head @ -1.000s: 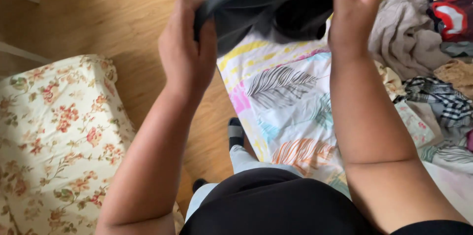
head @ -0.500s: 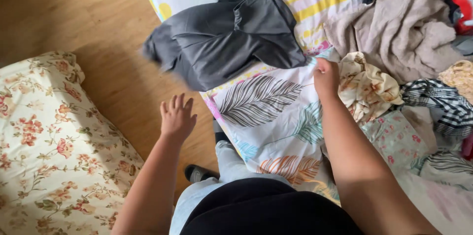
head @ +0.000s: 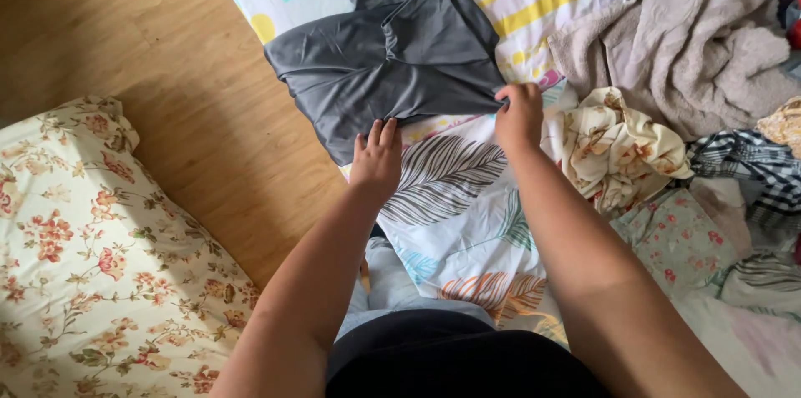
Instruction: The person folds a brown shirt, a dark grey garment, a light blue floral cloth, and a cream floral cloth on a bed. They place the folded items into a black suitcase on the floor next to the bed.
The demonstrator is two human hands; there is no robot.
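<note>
The dark grey garment (head: 392, 64) lies spread, creased at the middle, on the leaf-and-stripe patterned sheet (head: 459, 206), near its edge by the wooden floor (head: 125, 31). The left hand (head: 375, 160) rests flat on its near hem, fingers together and extended — the right hand (head: 519, 114) is pinched shut on the hem's right corner. A crumpled floral cloth (head: 613, 152) sits just beside that hand; a floral pillow (head: 92, 264) lies well apart.

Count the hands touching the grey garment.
2: the left hand rests on the grey garment's near edge, and the right hand pinches its right corner. None seem hidden.
</note>
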